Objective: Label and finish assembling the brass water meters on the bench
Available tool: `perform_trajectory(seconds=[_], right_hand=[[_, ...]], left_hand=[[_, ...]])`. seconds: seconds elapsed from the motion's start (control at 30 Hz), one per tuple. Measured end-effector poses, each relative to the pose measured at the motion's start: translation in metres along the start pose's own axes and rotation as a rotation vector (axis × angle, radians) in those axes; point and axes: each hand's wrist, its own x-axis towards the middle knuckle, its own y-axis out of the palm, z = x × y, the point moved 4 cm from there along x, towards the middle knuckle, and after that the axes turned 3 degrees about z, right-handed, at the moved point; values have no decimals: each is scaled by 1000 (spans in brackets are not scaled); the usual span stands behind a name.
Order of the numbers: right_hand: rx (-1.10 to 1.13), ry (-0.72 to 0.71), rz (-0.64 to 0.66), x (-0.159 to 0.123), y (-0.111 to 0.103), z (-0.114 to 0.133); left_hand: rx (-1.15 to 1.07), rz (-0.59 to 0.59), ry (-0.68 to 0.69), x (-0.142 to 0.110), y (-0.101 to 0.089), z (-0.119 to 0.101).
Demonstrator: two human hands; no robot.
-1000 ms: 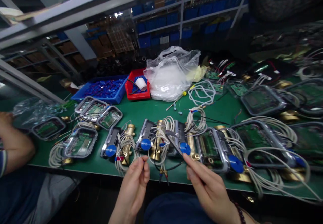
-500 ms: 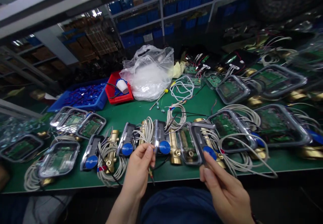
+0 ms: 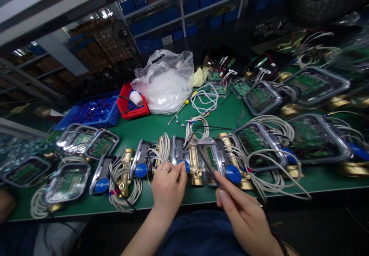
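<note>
My right hand (image 3: 245,213) pinches a dark grey bent strip (image 3: 208,162), its far end over a clear-lidded meter box. My left hand (image 3: 168,185) is closed, thumb and fingertips together beside a blue round cap (image 3: 186,167); whatever it holds is hidden. Just beyond are a brass pipe fitting (image 3: 196,167) and a coiled grey cable (image 3: 163,148). Right of the strip, another blue cap (image 3: 233,174) sits on a dark box next to a second brass fitting (image 3: 245,181).
More clear-lidded boxes with green circuit boards (image 3: 259,146) line the green table (image 3: 138,127). Behind stand a blue bin (image 3: 108,117), a red bin (image 3: 135,112) and a plastic bag (image 3: 165,88). A yellow-handled screwdriver (image 3: 186,102) lies near a white cord loop (image 3: 204,96).
My right hand has moved left with the grey strip. My left hand has shifted right and turned back-up; a thin dark lead that hung below its fingers is now out of sight.
</note>
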Motion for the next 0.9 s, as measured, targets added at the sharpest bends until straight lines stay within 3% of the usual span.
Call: perform_trajectory(seconds=[0.13,0.23,0.47,0.6,0.9], right_hand=[[100,36,56,2,10,-1],[123,56,70,3,12,-2],[150,60,60,4,13,-3],[161,72,85,4,16,-5],[97,70,110,-3,21,-3]], left_hand=[[-199,61,-164,6,3,5],[-190,92,-204,8,4,6],[-92,240,-70,7,3,3],[-140,240,-59,5,1,5],[-301,197,-372,11,5,12]])
